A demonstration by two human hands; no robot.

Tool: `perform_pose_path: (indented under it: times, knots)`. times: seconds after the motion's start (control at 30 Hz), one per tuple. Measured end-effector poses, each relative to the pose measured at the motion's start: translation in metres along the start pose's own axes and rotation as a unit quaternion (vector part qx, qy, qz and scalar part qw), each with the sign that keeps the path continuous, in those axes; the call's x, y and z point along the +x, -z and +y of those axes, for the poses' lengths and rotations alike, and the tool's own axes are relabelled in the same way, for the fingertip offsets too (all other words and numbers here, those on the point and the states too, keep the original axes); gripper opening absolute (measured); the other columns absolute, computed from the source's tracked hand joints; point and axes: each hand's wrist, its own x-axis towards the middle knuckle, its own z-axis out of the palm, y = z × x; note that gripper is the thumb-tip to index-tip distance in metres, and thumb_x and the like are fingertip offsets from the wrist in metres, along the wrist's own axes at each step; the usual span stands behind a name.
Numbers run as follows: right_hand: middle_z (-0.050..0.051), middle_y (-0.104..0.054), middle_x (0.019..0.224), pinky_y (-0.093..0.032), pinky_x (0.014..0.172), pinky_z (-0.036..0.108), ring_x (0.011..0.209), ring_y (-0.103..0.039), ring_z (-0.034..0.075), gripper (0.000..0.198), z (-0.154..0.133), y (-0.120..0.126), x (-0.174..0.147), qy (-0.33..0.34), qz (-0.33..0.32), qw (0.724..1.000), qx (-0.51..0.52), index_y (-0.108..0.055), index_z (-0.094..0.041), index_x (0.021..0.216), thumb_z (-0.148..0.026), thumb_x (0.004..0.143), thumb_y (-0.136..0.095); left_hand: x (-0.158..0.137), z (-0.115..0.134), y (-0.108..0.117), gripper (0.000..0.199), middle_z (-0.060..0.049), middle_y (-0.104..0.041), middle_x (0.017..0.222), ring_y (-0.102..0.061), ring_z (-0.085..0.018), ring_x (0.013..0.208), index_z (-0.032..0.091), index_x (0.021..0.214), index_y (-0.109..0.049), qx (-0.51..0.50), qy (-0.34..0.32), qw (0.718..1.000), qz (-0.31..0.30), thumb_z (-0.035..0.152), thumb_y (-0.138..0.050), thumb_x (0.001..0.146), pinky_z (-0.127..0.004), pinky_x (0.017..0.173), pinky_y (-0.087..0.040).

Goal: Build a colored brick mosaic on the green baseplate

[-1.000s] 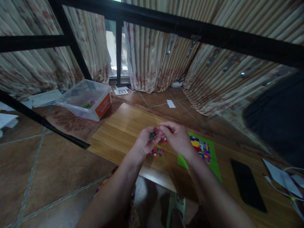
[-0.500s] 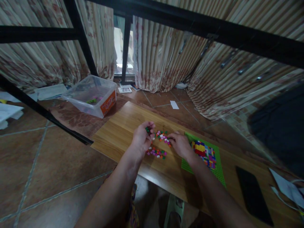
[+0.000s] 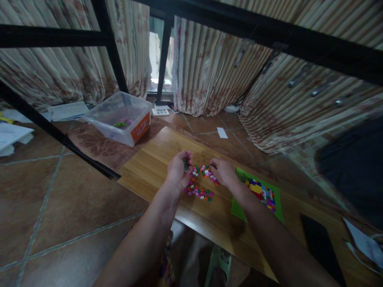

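My left hand (image 3: 176, 169) is cupped palm-up over the wooden table, its fingers curled round several small green toy bricks (image 3: 185, 164). Beside it lie loose small bricks (image 3: 199, 192) in pink, orange, white, green and magenta, spread in a rough ring. My right hand (image 3: 223, 172) reaches down at the right side of these bricks, thumb and fingertips pinched together. A dark green bit shows at its fingertips, apparently a small brick. Right of that hand lies a green baseplate (image 3: 239, 209) bearing a multicoloured brick pattern (image 3: 265, 194), partly covered by my right forearm.
The long wooden table (image 3: 149, 159) also carries a black flat object (image 3: 321, 247) and white paper (image 3: 363, 239) at the right. A clear plastic bin (image 3: 119, 115) with some bricks stands on the floor beyond its left end. Black metal bars (image 3: 113, 59) cross the view.
My right hand has shifted slightly up and away, to the far edge of the loose bricks. My left hand keeps its cupped hold on the green bricks. The view has swung slightly.
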Motion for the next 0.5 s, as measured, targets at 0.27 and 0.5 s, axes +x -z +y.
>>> perform_pose_path:
  times: [0.27, 0.5]
  knots:
    - [0.003, -0.074, 0.082, -0.044, 0.064, 0.026, 0.073, -0.065, 0.017, 0.014, -0.006, 0.004, 0.007, -0.029, -0.031, 0.998, 0.055, -0.072, -0.021, 0.088, -0.028, 0.081, -0.063, 0.000, -0.001, 0.001, 0.009, 0.001, -0.056, 0.061, -0.046, -0.004, 0.047, 0.014, 0.072, -0.057, 0.005, -0.015, 1.000, 0.012, 0.017, -0.052, 0.078, -0.015, 0.045, -0.033]
    - [0.007, -0.074, 0.089, -0.045, 0.079, 0.029, 0.085, -0.066, 0.020, 0.017, -0.020, 0.006, 0.014, 0.037, -0.061, 0.997, -0.020, -0.074, -0.020, 0.084, -0.012, 0.077, -0.060, 0.001, -0.002, 0.003, 0.007, 0.001, -0.056, 0.063, -0.046, -0.004, 0.047, 0.013, 0.072, -0.058, 0.015, -0.016, 1.000, 0.012, 0.016, -0.053, 0.076, -0.016, 0.045, -0.032]
